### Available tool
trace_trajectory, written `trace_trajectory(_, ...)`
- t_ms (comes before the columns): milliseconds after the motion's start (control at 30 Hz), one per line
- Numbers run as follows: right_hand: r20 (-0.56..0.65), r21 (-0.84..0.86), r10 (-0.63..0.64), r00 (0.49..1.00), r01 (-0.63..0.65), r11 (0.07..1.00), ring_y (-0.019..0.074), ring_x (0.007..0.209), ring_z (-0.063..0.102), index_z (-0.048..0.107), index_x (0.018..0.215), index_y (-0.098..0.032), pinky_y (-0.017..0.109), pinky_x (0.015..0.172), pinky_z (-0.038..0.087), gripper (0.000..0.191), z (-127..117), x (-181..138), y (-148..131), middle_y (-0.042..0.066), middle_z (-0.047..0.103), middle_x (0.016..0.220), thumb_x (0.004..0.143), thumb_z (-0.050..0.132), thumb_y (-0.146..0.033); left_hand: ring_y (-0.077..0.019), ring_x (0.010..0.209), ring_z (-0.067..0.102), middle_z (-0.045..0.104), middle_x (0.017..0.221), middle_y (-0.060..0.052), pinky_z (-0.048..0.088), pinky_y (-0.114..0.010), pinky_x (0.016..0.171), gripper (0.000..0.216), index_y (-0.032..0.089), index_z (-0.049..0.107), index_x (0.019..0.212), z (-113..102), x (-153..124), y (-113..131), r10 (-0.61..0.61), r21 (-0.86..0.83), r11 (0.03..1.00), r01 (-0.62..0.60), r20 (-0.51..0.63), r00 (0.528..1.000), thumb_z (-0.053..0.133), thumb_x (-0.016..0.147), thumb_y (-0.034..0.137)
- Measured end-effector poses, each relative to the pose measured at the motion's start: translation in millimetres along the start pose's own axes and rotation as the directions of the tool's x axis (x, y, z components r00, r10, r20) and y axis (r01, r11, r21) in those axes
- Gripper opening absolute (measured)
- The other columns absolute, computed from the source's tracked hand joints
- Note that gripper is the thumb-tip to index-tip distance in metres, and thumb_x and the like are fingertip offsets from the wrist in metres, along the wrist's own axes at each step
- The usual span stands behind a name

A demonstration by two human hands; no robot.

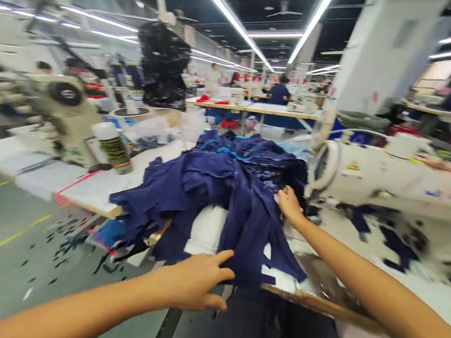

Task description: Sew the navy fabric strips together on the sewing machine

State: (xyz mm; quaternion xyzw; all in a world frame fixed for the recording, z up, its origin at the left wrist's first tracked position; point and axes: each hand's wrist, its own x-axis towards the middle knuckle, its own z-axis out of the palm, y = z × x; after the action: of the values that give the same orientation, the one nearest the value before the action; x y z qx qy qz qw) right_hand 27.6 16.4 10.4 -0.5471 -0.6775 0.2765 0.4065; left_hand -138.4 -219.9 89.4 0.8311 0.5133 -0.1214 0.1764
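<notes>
A heap of dark blue fabric pieces [222, 191] lies over the white table [95, 189] in front of me. My left hand [196, 280] hovers at the near edge of the heap, fingers spread and holding nothing, index finger close to a hanging strip of cloth. My right hand [290, 204] reaches further in, fingers curled on the blue fabric near the end of a white sewing machine [394, 177]. Whether it truly grips the cloth is hard to see.
A second sewing machine [65, 105] and a thread cone [114, 147] stand at the left. A black bag [162, 63] hangs above. Scraps litter the grey floor [5, 249]. People work at tables far behind.
</notes>
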Motion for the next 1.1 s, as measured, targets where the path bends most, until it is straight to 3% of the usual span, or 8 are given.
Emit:
trace_trajectory(100, 0.089, 0.017, 0.101, 0.991, -0.103, 0.995, 0.0181, 0.095, 0.056, 0.043, 0.125, -0.013, 0.034, 0.085, 0.043, 0.039, -24.3, -21.1, 8.2, 0.008, 0.059, 0.104, 0.090, 0.035, -0.028, -0.0260, 0.097, 0.059, 0.045, 0.130, -0.011, 0.047, -0.035, 0.081, 0.040, 0.025, 0.047, 0.123, -17.6, -5.5, 2.4, -0.052, 0.134, 0.990, 0.050, 0.015, 0.999, 0.053, 0.084, 0.031)
trace_trajectory(233, 0.258, 0.052, 0.113, 0.960, -0.130, 0.990, 0.0170, 0.080, 0.060, 0.041, 0.126, -0.008, 0.027, 0.070, 0.047, 0.043, -42.2, -50.0, -0.8, 0.008, 0.063, 0.088, 0.087, 0.032, -0.025, -0.0226, 0.082, 0.063, 0.065, 0.094, -0.008, 0.046, -0.033, 0.071, 0.031, 0.019, 0.052, 0.117, -44.7, 17.1, 9.0, -0.115, 0.390, 0.903, 0.179, -0.181, 0.977, 0.038, 0.090, 0.021)
trace_trajectory(400, 0.425, 0.075, -0.014, 0.905, -0.020, 0.997, 0.0167, 0.075, 0.060, 0.051, 0.120, -0.010, 0.025, 0.067, 0.047, 0.041, -81.6, -103.2, -19.7, 0.005, 0.065, 0.084, 0.080, 0.048, -0.019, -0.0222, 0.093, 0.056, 0.055, 0.116, -0.011, 0.043, -0.034, 0.077, 0.030, 0.017, 0.055, 0.110, -59.0, 84.6, 10.1, 0.206, 0.595, 0.798, 0.101, -0.426, 0.881, 0.039, 0.086, 0.013)
trace_trajectory(567, 0.541, 0.114, -0.263, 0.799, 0.240, 0.964, 0.0146, 0.093, 0.059, 0.050, 0.122, -0.019, 0.023, 0.082, 0.044, 0.039, -137.3, -137.9, -15.1, 0.004, 0.063, 0.104, 0.083, 0.046, -0.018, -0.0246, 0.089, 0.054, 0.061, 0.091, -0.009, 0.041, -0.036, 0.074, 0.026, 0.015, 0.062, 0.086, -59.8, 130.5, 7.6, 0.323, 0.672, 0.741, 0.007, -0.366, 0.873, 0.040, 0.078, 0.003)
trace_trajectory(667, 0.491, -0.174, -0.242, 0.837, 0.366, 0.914, 0.0129, 0.086, 0.059, 0.061, 0.105, -0.015, 0.019, 0.076, 0.043, 0.026, -179.0, -130.7, 7.2, 0.003, 0.065, 0.094, 0.087, 0.042, -0.017, -0.0233, 0.085, 0.055, 0.061, 0.085, -0.006, 0.039, -0.037, 0.076, 0.024, 0.017, 0.062, 0.077, -69.5, 138.2, 9.2, 0.318, 0.611, 0.790, -0.040, -0.353, 0.880, 0.041, 0.079, 0.006)
trace_trajectory(767, 0.370, -0.542, -0.094, 0.924, 0.297, 0.786, 0.0171, 0.080, 0.059, 0.066, 0.085, -0.010, 0.023, 0.070, 0.040, 0.021, -215.6, -108.0, 36.3, 0.008, 0.065, 0.089, 0.085, 0.045, -0.012, -0.0195, 0.077, 0.057, 0.062, 0.079, -0.004, 0.039, -0.032, 0.075, 0.021, 0.017, 0.059, 0.073, -83.1, 149.1, 20.1, 0.322, 0.491, 0.858, -0.149, -0.289, 0.901, 0.040, 0.081, 0.011)
trace_trajectory(867, 0.274, -0.818, 0.008, 0.962, 0.228, 0.528, 0.0188, 0.081, 0.058, 0.065, 0.084, -0.010, 0.023, 0.065, 0.038, 0.022, -234.0, -86.7, 61.1, 0.011, 0.063, 0.089, 0.085, 0.043, -0.010, -0.0181, 0.071, 0.057, 0.062, 0.076, -0.004, 0.038, -0.027, 0.065, 0.025, 0.017, 0.058, 0.073, -89.5, 171.8, 39.6, 0.298, 0.356, 0.916, -0.186, -0.295, 0.908, 0.037, 0.086, 0.019)
trace_trajectory(1100, 0.313, -0.884, -0.151, 0.938, 0.345, 0.314, 0.0209, 0.075, 0.059, 0.064, 0.074, -0.015, 0.028, 0.063, 0.044, 0.026, -225.3, -95.3, 110.7, 0.009, 0.063, 0.077, 0.074, 0.042, -0.002, -0.0159, 0.067, 0.057, 0.062, 0.068, -0.005, 0.037, -0.023, 0.061, 0.027, 0.013, 0.065, 0.072, -54.0, 227.8, 57.0, 0.107, -0.195, 0.963, -0.185, -0.353, 0.929, 0.047, 0.085, 0.029)
